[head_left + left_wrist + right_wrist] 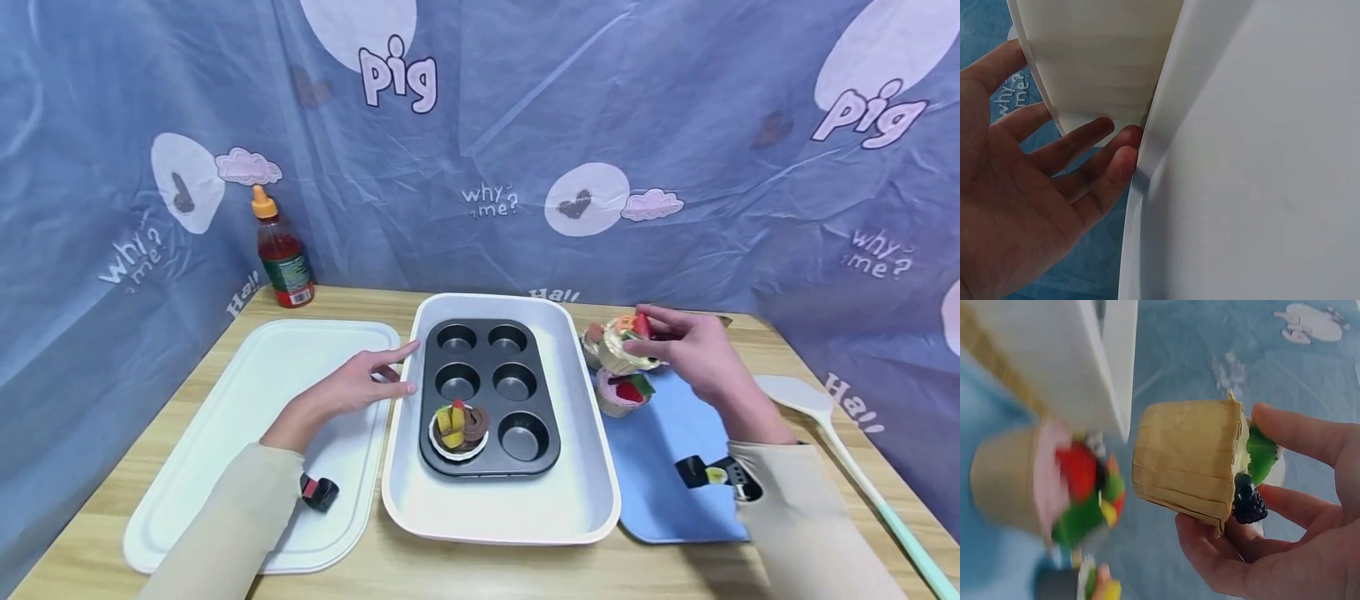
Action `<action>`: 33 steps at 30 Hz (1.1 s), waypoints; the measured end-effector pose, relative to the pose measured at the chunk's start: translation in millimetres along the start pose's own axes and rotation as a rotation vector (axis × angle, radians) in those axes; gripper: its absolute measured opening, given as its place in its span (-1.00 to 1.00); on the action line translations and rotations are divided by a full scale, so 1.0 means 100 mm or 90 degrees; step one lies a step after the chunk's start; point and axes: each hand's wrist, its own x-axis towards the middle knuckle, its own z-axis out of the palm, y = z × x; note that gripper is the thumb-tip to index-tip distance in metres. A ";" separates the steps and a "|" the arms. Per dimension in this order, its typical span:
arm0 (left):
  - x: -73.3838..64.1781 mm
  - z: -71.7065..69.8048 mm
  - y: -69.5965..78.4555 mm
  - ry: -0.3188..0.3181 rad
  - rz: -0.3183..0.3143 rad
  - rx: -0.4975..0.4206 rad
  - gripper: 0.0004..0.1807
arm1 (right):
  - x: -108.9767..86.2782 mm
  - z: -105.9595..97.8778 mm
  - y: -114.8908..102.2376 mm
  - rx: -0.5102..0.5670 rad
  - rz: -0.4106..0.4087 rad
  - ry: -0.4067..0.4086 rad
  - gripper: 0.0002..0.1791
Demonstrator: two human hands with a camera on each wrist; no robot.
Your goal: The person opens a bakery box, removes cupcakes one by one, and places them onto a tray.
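My right hand point(697, 354) pinches a cream-topped cupcake point(615, 357) near its top, above the blue board. Its pale pleated wrapper point(1185, 462) faces the right wrist camera, with a blackberry point(1249, 503) and green fruit at the frosting. Right below it stands a pink-frosted cupcake point(617, 398); another cupcake point(591, 346) is partly hidden behind. My left hand point(352, 385) has its fingers spread at the left rim of a white tray point(502, 508). Inside that tray lies a dark muffin tin point(486, 362), whose front left cup holds a chocolate-frosted cupcake point(459, 433).
A white rectangular tray point(300, 358) lies to the left under my forearm. Behind it stands a red sauce bottle point(283, 258) with an orange cap. The blue board point(667, 475) sits right of the middle tray, and a white spatula point(798, 393) lies along the right edge.
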 end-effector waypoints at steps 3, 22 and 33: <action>-0.01 0.01 0.01 0.004 -0.005 0.003 -0.19 | -0.03 -0.15 0.11 -0.041 0.006 0.015 -0.22; -0.01 0.00 0.02 0.006 0.003 0.006 -0.21 | -0.12 -0.36 0.73 -0.119 0.079 0.018 -0.14; 0.00 0.00 0.01 0.009 0.001 0.009 -0.21 | -0.07 -0.25 0.93 -0.137 0.113 0.026 -0.16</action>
